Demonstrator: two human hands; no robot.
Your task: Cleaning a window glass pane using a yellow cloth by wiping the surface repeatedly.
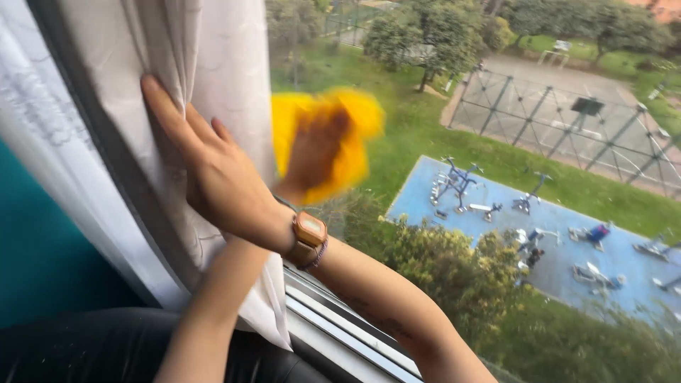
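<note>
Nearest thing is the person's dark clothing (pixel 106 347) along the bottom, then the pale window frame rails (pixel 340 323) running off to the right. The two forearms cross just above that.

The right hand (pixel 220 177), the one with the square wristwatch (pixel 310 232) and a thin bracelet, comes in from the right. It lies flat on the white curtain (pixel 213 64) at the left, with its fingers loosely spread and straight. It isn't gripping anything, just pinning the fabric to the side of the frame.

A bit further in, the left hand (pixel 316 149) is pressed onto a yellow cloth (pixel 355 128) against the window glass (pixel 496 92), right beside the curtain's edge. It's motion-blurred, so I can't tell whether the fingers are curled into the cloth or just flat on it.

Far below outside are treetops (pixel 454 269), a blue outdoor gym area (pixel 425 191) and a fenced court (pixel 567 120).

What I'd worry about:
- **The curtain:** only a flat palm holds it, so if that hand eases off, I'd guess the fabric swings back over the cloth.
- **The cloth:** if it's only trapped under the palm, a fast stroke could let it slide out and drop to the sill.
- **The arms:** crossed like that, they could bump each other.
</note>
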